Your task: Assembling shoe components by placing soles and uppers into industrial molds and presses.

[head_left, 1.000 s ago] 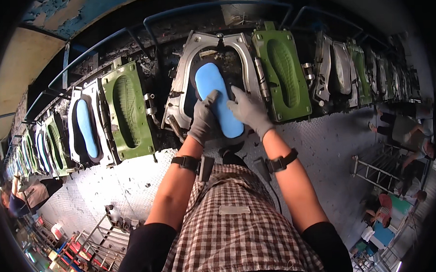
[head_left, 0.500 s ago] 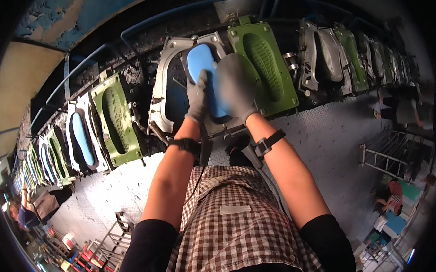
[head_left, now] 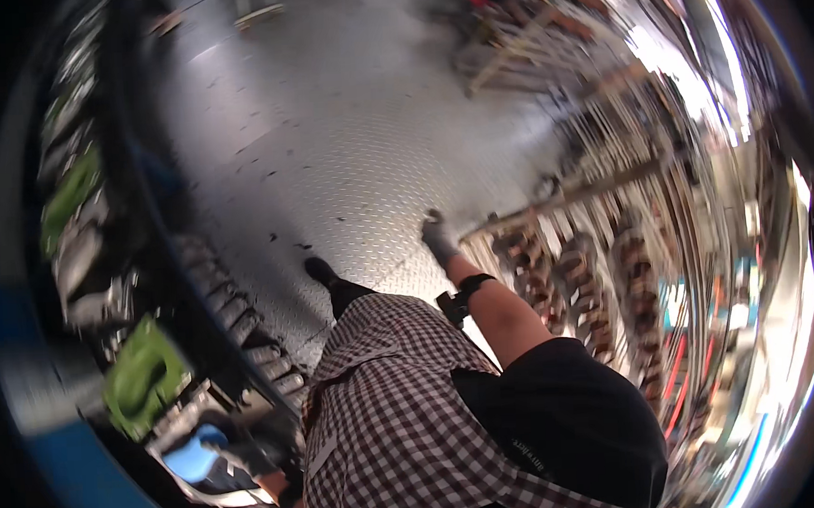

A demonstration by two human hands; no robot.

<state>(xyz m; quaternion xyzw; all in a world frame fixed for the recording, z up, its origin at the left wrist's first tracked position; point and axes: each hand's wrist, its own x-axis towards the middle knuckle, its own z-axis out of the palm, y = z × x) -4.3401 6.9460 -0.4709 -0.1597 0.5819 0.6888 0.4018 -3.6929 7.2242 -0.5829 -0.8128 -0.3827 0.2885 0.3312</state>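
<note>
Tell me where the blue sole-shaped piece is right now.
The blue sole-shaped piece is at the lower left of the head view, right by the gloved left hand and below the green mould plate; blur hides whether it is held.

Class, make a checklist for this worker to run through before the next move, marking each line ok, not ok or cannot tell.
1. Left hand at the blue sole-shaped piece: ok, right at its edge.
2. Left hand's grip on that piece firm: cannot tell, the view is blurred.
3. Right hand at the piece too: not ok, it is stretched out well away from it.
4. Both hands gloved: ok.
5. Hollow of the green mould plate uncovered: ok, nothing is seen lying over it.
6. Floor free of litter: not ok, small dark scraps lie on it.
</note>
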